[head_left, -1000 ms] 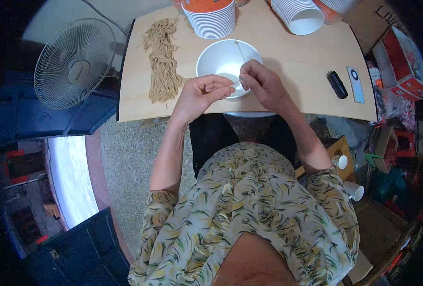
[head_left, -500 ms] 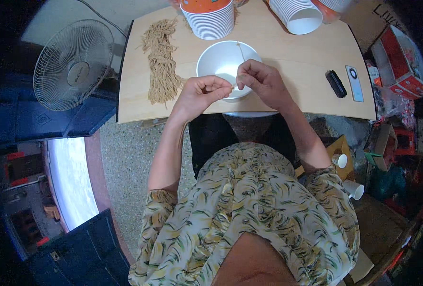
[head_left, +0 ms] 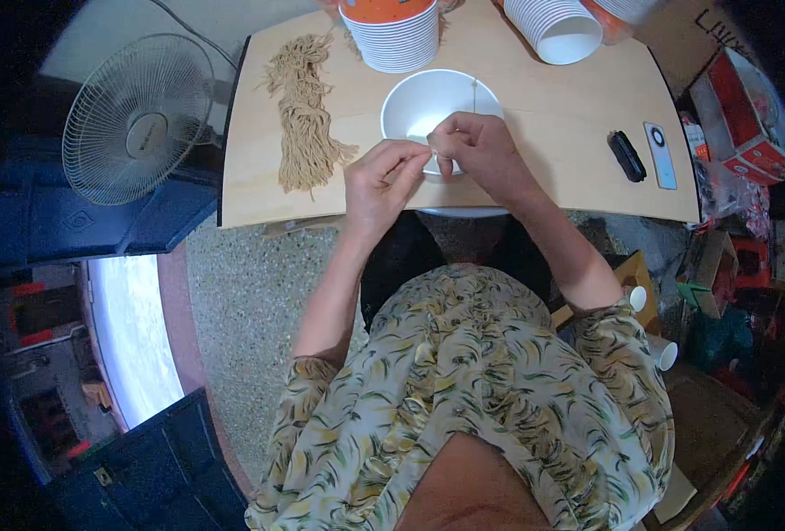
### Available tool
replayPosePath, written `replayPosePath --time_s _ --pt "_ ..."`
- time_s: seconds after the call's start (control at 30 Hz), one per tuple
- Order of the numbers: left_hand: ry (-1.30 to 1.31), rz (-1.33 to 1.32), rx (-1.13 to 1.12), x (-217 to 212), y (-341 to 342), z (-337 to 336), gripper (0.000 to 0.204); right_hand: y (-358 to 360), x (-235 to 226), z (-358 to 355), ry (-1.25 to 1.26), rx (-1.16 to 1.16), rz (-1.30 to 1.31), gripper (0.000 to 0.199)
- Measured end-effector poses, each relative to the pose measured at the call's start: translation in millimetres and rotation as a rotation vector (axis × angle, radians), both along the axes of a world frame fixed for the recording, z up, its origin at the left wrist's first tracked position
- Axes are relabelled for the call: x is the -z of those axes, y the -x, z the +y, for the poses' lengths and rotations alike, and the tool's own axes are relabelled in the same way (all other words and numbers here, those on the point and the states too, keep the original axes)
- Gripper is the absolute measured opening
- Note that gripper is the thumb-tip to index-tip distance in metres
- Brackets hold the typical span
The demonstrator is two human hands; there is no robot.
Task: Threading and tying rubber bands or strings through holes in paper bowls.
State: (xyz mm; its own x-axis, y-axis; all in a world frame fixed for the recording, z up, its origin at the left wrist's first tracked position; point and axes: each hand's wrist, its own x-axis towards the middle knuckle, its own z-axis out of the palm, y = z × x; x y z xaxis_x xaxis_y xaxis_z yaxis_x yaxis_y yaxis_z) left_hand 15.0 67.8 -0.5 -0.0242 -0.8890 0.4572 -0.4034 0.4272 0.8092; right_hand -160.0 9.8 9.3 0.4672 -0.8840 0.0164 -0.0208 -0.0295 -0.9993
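A white paper tub stands with its mouth toward me near the table's front edge. A thin tan cord shows at the tub's right inner wall, and its lower part is lost behind my right hand. My left hand and my right hand meet in front of the tub, thumbs and forefingers pinched together at its near rim. The bit of cord between their fingertips is mostly hidden. Left of the tub lies a long bundle of tan cords.
A stack of tubs stands at the back, and another stack lies on its side. On the table's right are a black object and a light-blue phone. A fan stands left; red-and-white boxes are right.
The tub has shifted a little to the right. My right hand has turned and its fingertips have come closer against those of my left.
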Motion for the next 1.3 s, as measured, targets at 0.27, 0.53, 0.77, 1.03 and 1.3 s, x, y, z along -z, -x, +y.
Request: replayPosePath --time_s 0.27,0.53,0.77,1.03,1.3 --pt "0.074 0.206 -0.086 14 9 -1 0.015 -9 -2 2 -0.021 0.043 0.022 0.017" --pt "0.275 -0.036 -0.098 18 2 -2 0.012 -12 -1 0 -0.062 0.043 0.064 0.016" --pt "-0.082 0.000 -0.082 -3 -7 -2 0.006 -8 -16 -7 -0.076 -0.030 0.291 0.014" --pt "-0.566 0.358 0.198 -14 -24 -16 0.012 10 -11 -11 0.274 0.086 0.157 0.013" --pt "-0.698 0.526 0.227 -11 -21 -22 0.010 13 -6 16 0.683 0.168 0.480 0.013"
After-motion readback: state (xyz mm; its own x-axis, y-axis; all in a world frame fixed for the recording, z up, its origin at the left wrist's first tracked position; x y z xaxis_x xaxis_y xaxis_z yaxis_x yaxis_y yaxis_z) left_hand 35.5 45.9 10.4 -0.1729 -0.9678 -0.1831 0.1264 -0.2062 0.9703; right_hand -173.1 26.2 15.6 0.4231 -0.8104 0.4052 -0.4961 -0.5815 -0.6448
